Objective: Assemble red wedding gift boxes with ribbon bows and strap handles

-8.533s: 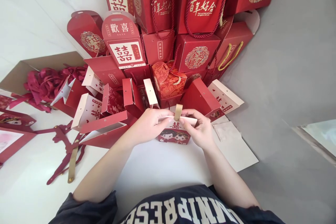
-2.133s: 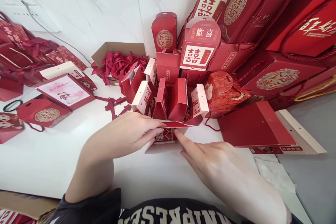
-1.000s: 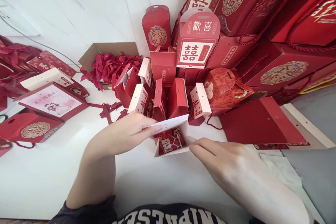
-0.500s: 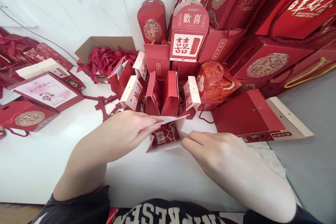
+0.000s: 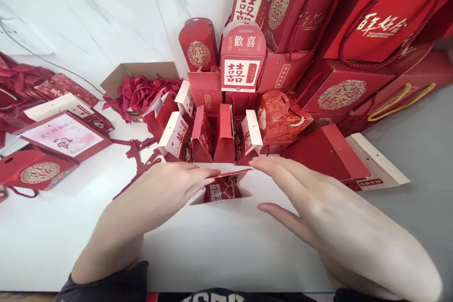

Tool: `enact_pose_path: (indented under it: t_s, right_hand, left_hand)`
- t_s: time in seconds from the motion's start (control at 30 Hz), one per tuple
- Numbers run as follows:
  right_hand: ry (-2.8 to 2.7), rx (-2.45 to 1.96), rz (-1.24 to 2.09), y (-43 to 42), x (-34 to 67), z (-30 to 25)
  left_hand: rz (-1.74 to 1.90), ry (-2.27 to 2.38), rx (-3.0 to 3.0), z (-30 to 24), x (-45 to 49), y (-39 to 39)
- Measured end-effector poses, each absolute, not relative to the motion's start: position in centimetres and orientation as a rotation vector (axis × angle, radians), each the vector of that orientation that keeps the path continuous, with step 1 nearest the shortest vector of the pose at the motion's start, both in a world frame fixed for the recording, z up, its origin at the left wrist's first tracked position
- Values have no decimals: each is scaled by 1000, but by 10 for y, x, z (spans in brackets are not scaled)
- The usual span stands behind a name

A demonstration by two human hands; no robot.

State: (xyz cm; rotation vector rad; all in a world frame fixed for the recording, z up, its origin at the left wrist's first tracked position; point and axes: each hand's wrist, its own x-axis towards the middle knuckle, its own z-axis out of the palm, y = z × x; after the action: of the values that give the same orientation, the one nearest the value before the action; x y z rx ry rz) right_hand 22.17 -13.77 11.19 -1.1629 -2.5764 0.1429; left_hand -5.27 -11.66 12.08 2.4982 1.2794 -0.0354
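Note:
Between my hands stands an open gift box [image 5: 242, 182] with pale inner walls. Inside it lies a red packet [image 5: 222, 189] printed with hearts and characters. My left hand [image 5: 166, 188] has its fingers closed on the box's left and far edge; its thumb is partly hidden. My right hand [image 5: 311, 198] is spread, thumb apart from the fingers. Its fingertips hover at or just touch the far right corner of the box; I cannot tell which. Just beyond stand several small red boxes [image 5: 224, 134] with upright tops, some with cream flaps [image 5: 253, 130].
A carton [image 5: 113, 78] of dark red ribbon [image 5: 139, 92] stands at the back left. Red gift boxes with rope handles [image 5: 339, 89] are stacked at the back right. A framed pink picture card [image 5: 65, 134] lies left. Flat red folded card [image 5: 314, 155] rests on the right.
My right hand has let go of the box's right side and opened, moving slightly up and away. My left hand still holds the box. The view has tilted and shifted a little.

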Motion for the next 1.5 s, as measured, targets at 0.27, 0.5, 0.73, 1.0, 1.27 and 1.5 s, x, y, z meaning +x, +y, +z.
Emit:
enact_pose_path:
  t_s: [0.27, 0.5, 0.73, 1.0, 1.27, 1.5]
  right_hand:
    - [-2713, -1029, 187, -129, 189, 97]
    - [-2812, -1118, 289, -123, 184, 91]
    - [-2592, -1248, 591, -96, 183, 77]
    - [-1802, -1118, 1116, -98, 178, 13]
    - [-1540, -1158, 919, -117, 165, -24]
    - [-1512, -1047, 918, -125, 162, -30]
  left_hand:
    - [-87, 1233, 2440, 122, -60, -119]
    - [-136, 1193, 2394, 123, -64, -117]
    - [-109, 1290, 2414, 107, -65, -93]
    - [31, 1128, 2071, 76, -65, -71]
    - [367, 1013, 1896, 27, -59, -88]
    - [961, 716, 2198, 2, -20, -115]
